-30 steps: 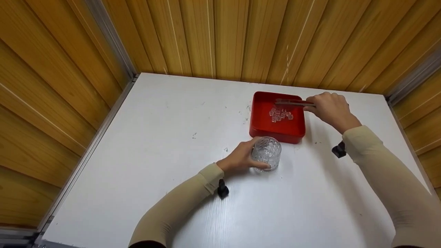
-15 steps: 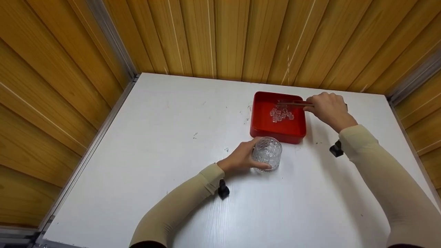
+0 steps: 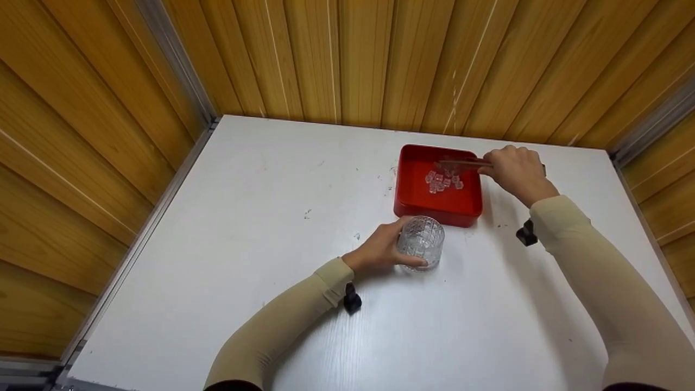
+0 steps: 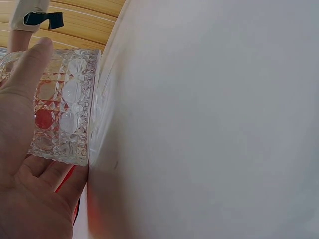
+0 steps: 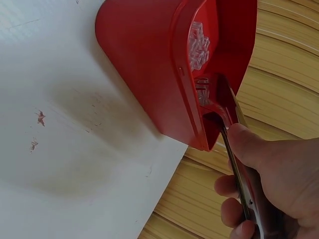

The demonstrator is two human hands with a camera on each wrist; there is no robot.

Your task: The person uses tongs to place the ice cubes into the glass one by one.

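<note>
My left hand (image 3: 379, 247) holds a clear cut-pattern glass (image 3: 422, 243) upright on the white table, just in front of the red square box (image 3: 434, 213). In the left wrist view, thumb and fingers wrap the side of the glass (image 4: 67, 107). My right hand (image 3: 517, 171) grips metal tongs (image 3: 467, 163) over the box's right wall. The tongs (image 5: 241, 174) reach down into the box, their ends around a clear cube (image 5: 202, 94) in the right wrist view. Several more clear ice-like cubes (image 3: 440, 183) lie in a loose group on the box floor.
A white tabletop (image 3: 282, 217) with small dark scuffs stretches out to the left and front. Yellow wood-look panels (image 3: 358, 60) wall in the back and sides, with metal posts at the corners. A small black device (image 3: 352, 300) sits at each wrist.
The tongs' ends have dipped slightly toward the cubes, and my right forearm has shifted a little left. My left hand and the glass have stayed in place.
</note>
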